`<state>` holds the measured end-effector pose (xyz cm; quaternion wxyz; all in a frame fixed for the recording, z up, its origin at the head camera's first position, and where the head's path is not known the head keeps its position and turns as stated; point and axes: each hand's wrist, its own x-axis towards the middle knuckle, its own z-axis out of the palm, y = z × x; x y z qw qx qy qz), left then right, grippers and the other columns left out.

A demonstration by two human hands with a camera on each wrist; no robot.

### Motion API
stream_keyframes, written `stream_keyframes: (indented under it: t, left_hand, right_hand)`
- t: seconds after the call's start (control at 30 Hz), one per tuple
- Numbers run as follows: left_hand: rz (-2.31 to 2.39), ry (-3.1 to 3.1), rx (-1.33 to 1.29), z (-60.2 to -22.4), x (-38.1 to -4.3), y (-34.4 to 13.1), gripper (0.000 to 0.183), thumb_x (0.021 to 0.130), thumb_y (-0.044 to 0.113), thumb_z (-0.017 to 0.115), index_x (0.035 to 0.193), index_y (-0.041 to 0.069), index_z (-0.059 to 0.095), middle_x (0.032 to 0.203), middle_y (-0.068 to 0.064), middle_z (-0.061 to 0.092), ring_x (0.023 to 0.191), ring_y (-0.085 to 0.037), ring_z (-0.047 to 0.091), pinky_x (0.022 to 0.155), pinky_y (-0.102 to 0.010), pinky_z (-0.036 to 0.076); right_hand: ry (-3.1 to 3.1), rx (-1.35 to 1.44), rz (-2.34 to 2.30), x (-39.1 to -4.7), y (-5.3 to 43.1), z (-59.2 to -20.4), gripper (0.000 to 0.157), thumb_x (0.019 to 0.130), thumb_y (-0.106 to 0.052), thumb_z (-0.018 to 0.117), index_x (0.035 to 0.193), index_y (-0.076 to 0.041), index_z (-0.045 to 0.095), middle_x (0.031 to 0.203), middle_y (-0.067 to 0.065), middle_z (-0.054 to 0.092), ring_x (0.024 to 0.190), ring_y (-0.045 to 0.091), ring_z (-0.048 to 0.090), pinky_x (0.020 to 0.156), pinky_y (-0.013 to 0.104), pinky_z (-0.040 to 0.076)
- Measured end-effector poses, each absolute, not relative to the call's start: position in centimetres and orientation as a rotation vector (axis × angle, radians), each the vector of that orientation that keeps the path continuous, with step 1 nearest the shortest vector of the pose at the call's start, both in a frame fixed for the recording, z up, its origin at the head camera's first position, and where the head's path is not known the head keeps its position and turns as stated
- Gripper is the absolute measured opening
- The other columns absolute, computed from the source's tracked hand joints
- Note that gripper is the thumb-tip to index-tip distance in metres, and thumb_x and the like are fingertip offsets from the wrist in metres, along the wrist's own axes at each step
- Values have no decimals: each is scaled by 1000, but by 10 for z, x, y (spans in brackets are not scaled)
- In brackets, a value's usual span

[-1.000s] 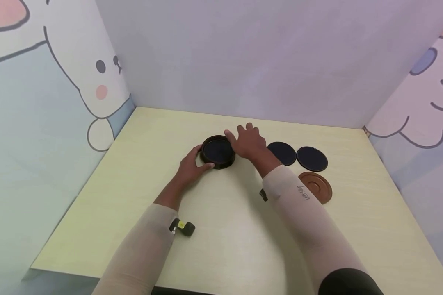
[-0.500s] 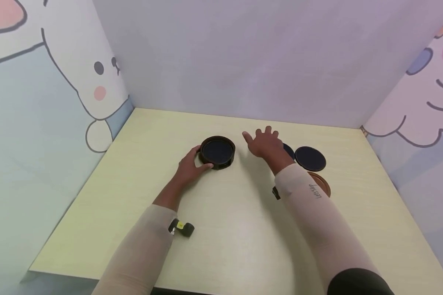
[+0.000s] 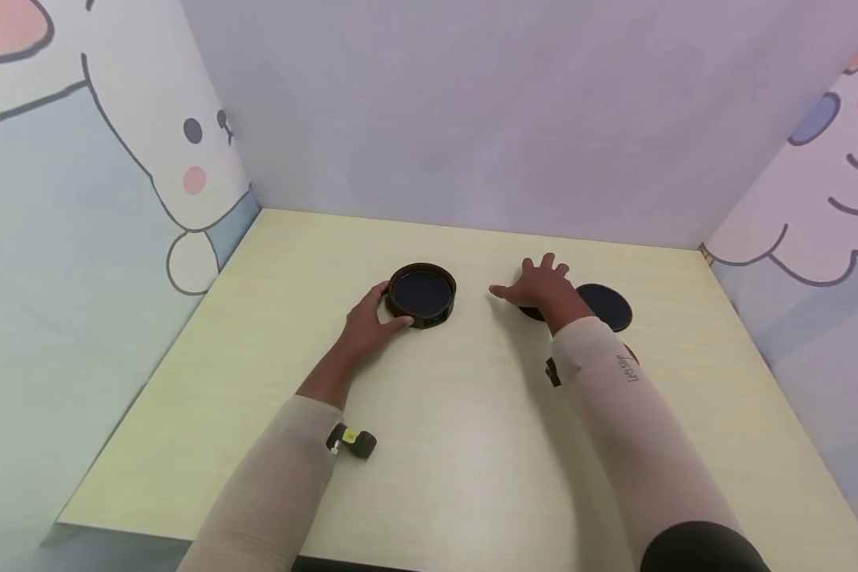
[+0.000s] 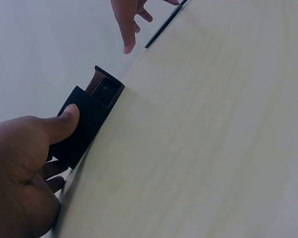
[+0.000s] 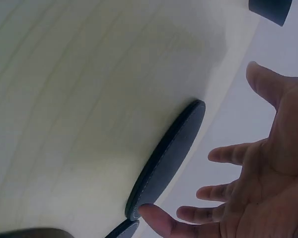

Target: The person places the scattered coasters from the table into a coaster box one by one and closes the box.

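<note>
A round black coaster holder [image 3: 429, 321] stands on the table with a dark disc lying inside it. My left hand [image 3: 366, 327] grips its left side, the thumb on the near wall; the left wrist view shows an opening in the side of the holder [image 4: 84, 131]. My right hand [image 3: 541, 287] hovers over a round black coaster [image 3: 531, 313], fingers spread and holding nothing. That hand hides most of this coaster in the head view, but the right wrist view shows the coaster [image 5: 171, 153] flat on the table below the fingers.
A second black coaster [image 3: 606, 307] lies to the right, close to the first. Mostly hidden behind the right forearm is a brown disc [image 3: 631, 353]. Walls with cartoon figures border the pale wooden table [image 3: 457, 445] at the back and sides.
My right hand has left the holder's right edge and moved right, over the nearer black coaster. The left hand stays on the holder, which has not moved.
</note>
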<state>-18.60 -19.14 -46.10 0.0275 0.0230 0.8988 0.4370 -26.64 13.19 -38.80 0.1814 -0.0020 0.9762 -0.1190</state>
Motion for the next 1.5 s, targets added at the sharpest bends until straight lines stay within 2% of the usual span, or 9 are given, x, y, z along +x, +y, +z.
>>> stream_keyframes:
  t: [0.13, 0.23, 0.4, 0.87, 1.5]
  left_hand:
    - [1344, 2777, 66, -461, -186, -191, 91, 101, 36, 81, 172, 7, 30, 177, -18, 36, 168, -39, 30, 138, -59, 26]
    - [1344, 2779, 66, -461, -186, -191, 91, 101, 36, 81, 171, 7, 31, 177, -18, 37, 168, -38, 30, 138, -58, 26]
    - [1348, 2774, 59, -461, -185, -191, 91, 101, 37, 81, 172, 8, 30, 178, -17, 37, 168, -38, 30, 138, -59, 26]
    - [1337, 2780, 74, -464, -187, -192, 91, 102, 36, 80, 172, 6, 30, 177, -19, 36, 167, -40, 30, 137, -60, 26]
    - [1339, 2773, 52, -463, -186, -192, 92, 102, 37, 80, 172, 8, 29, 178, -18, 36, 168, -39, 30, 137, -61, 26]
  right_hand:
    - [2700, -8, -319, -269, 141, -387, 103, 98, -71, 61, 166, 0, 28, 172, 36, 9, 159, 60, 14, 122, 75, 37]
    - [2642, 2, -320, -272, 145, -384, 105, 98, -70, 63, 169, -2, 26, 173, 36, 9, 160, 61, 14, 125, 77, 32]
    - [2582, 1, -316, -275, 150, -381, 103, 98, -63, 67, 171, -3, 26, 173, 37, 12, 159, 61, 18, 126, 78, 30]
    - [2565, -5, -312, -281, 157, -382, 102, 98, -55, 72, 171, -1, 26, 171, 39, 15, 158, 61, 20, 124, 76, 34]
    - [2633, -3, -376, -278, 149, -381, 94, 95, -47, 76, 163, 5, 38, 163, 40, 30, 151, 61, 26, 120, 74, 39]
